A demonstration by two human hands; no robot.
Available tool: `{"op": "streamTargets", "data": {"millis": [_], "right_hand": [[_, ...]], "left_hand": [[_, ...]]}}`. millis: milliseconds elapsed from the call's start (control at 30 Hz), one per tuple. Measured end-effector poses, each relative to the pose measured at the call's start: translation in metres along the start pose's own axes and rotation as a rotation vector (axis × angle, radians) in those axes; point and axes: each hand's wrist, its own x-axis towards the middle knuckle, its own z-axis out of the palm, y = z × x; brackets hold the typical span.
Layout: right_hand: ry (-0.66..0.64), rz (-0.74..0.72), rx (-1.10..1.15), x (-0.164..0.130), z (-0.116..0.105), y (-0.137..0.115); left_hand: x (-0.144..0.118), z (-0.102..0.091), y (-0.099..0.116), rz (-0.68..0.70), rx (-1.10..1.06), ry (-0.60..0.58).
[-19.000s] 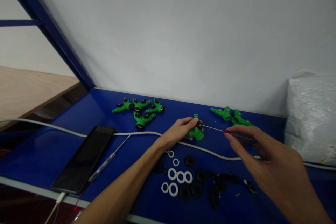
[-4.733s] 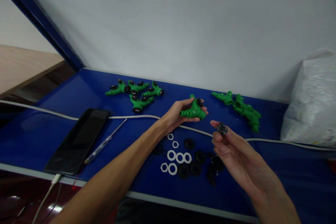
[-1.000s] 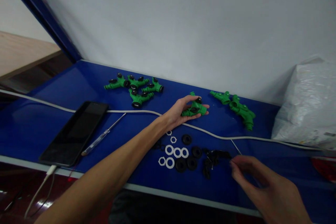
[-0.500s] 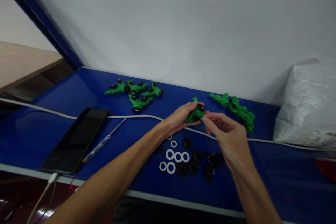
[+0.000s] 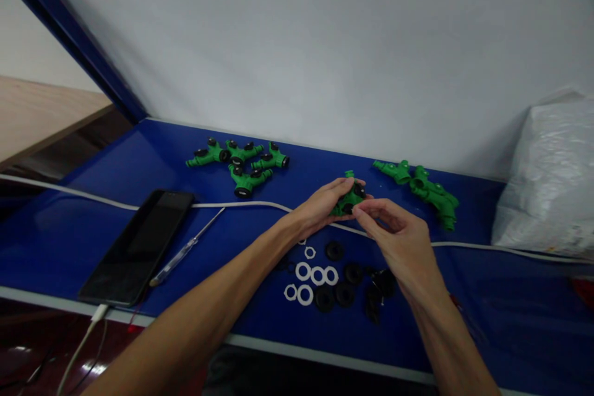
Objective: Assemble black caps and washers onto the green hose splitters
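Two hands meet over the middle of the blue bench [image 5: 116, 223], and much of the action is masked. The left hand [image 5: 320, 207] wraps a green fitting [image 5: 348, 198], fingers closed around it so only its top and a black cap peek out. The right hand [image 5: 394, 235] pinches its fingertips together right at the fitting's near side; whether something small sits in that pinch is too tiny to make out. The fitting sits between both hands, just above a white cable [image 5: 241, 205] crossing the bench. Under the wrists, white rings [image 5: 310, 275] and black washers [image 5: 346, 288] lie near the front edge, some hidden by the right forearm. More fittings cluster toward the back edge, left [image 5: 239, 164] and right [image 5: 429, 192]. A phone [image 5: 137, 244] and a screwdriver [image 5: 185, 249] lie at front left. A bag [image 5: 547, 179] is cut off at the right edge.
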Motion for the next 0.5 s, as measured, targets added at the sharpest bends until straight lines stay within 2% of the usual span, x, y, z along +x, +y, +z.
{"op": "streamTargets", "data": {"millis": [233, 333, 433, 500], "right_hand": [[-0.041, 0.148, 0.076, 0.003, -0.002, 0.000], [-0.050, 0.123, 0.030, 0.000, -0.008, -0.006], [-0.046, 0.048, -0.156, -0.016, -0.032, -0.009], [0.044, -0.030, -0.409, -0.034, -0.060, -0.004]], "left_hand": [[0.002, -0.003, -0.005, 0.042, 0.056, -0.033], [0.000, -0.002, -0.004, 0.042, 0.036, -0.045], [-0.002, -0.002, -0.001, 0.003, -0.015, -0.065], [-0.003, -0.003, 0.002, -0.018, -0.032, -0.061]]}}
